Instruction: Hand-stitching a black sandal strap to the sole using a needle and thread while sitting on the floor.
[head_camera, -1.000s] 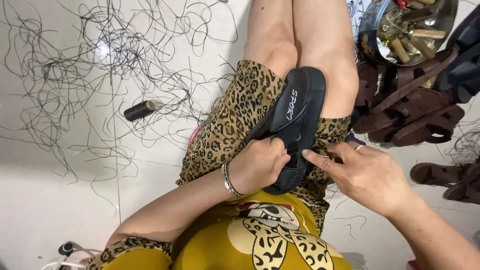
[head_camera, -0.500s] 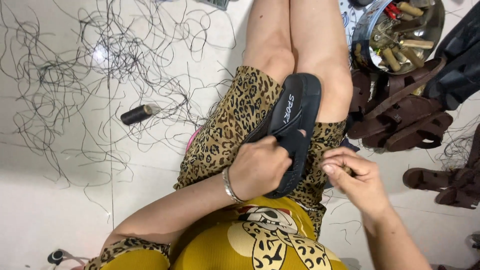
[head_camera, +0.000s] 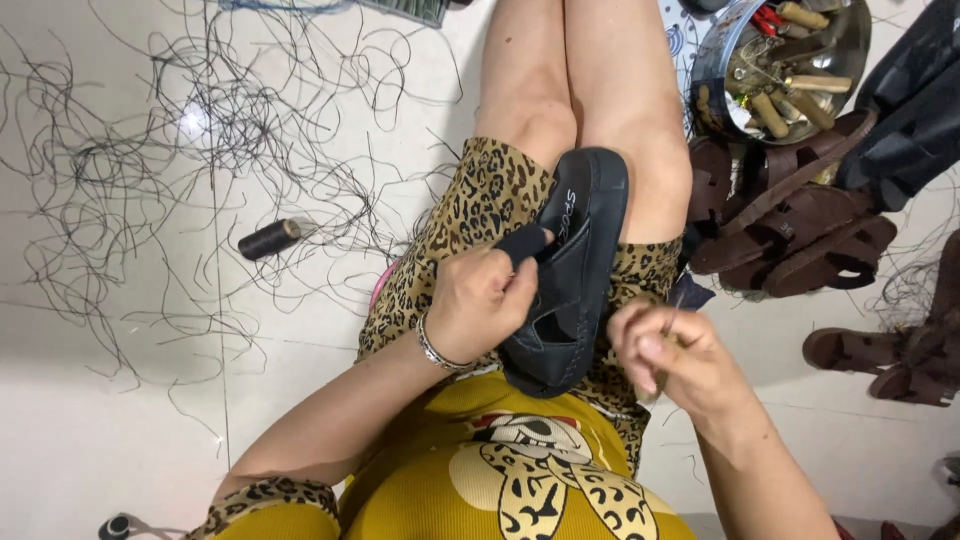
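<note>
A black sandal (head_camera: 578, 262) lies on my lap, over leopard-print shorts. My left hand (head_camera: 480, 300) grips its strap and upper, pulling the strap toward the left. My right hand (head_camera: 672, 358) is closed to the right of the sandal, pinching a thin metal needle or awl that points up toward the sandal's edge. Whether a thread runs from the tool is not visible.
Loose black threads (head_camera: 150, 170) are strewn across the white tiled floor at left, with a dark thread spool (head_camera: 268, 239) among them. At right are several brown sandals (head_camera: 800, 240) and a metal bowl (head_camera: 780, 60) of wooden-handled tools.
My right hand has drawn back from the sandal's side and closed on the thin tool. My left hand has shifted up onto the strap. The sandal stays on my lap.
</note>
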